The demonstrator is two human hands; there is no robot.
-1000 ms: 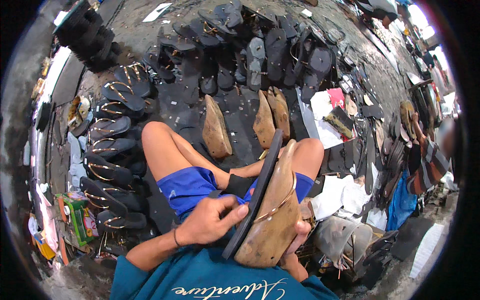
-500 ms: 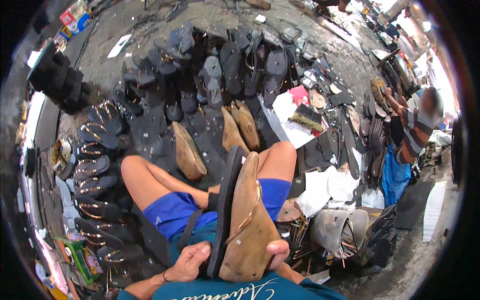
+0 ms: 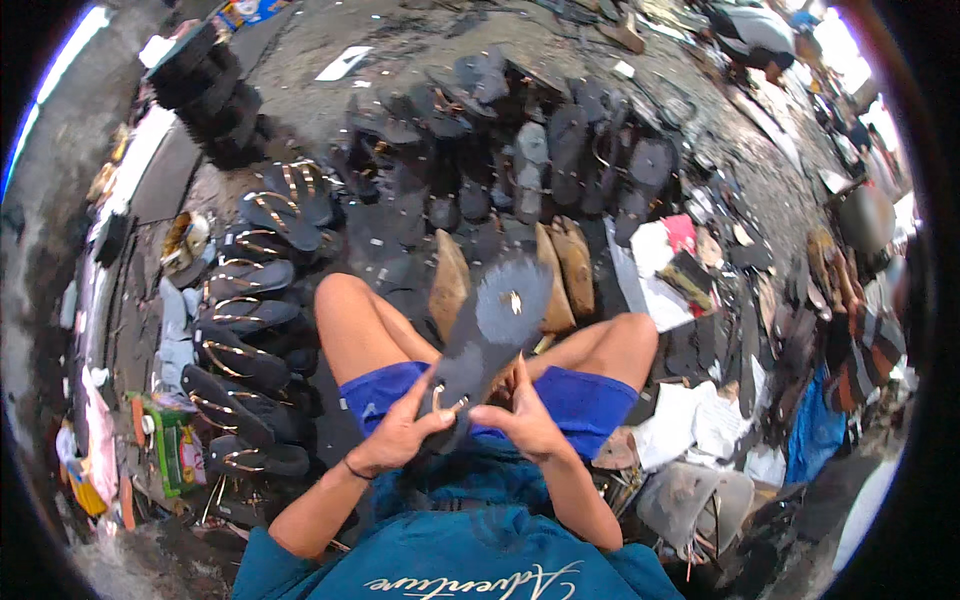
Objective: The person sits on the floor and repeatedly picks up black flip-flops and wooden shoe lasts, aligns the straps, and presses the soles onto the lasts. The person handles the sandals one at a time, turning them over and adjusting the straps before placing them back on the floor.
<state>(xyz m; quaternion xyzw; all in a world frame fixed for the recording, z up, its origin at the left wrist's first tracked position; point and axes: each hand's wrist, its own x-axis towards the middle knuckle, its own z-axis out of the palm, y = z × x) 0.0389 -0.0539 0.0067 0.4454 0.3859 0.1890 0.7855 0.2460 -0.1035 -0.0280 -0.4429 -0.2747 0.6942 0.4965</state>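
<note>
Between my knees a black sandal point(image 3: 492, 320) is tilted with its underside up, a pale grey patch and a small light mark near its far end. Strap ends poke through the sole near my hands. My left hand point(image 3: 402, 428) grips the near left edge, thumb by a strap end. Closed round the other side is my right hand point(image 3: 528, 418), its thumb close to the strap ends. A bit of brown shows behind the sole; most of what lies beneath is hidden. Beyond it, wooden shoe lasts point(image 3: 451, 280) stand on the dark ground.
Finished-looking sandals with gold straps point(image 3: 245, 355) line my left. Black soles point(image 3: 568, 150) stand in rows ahead. To the right lie papers point(image 3: 690, 420), a grey bucket point(image 3: 695, 505) and a blue cloth point(image 3: 815, 415). Another person in a striped top point(image 3: 865, 355) sits at far right.
The sandal on its wooden last has swung from edge-on to underside up, and both hands have moved up to its strap ends. My view has shifted left.
</note>
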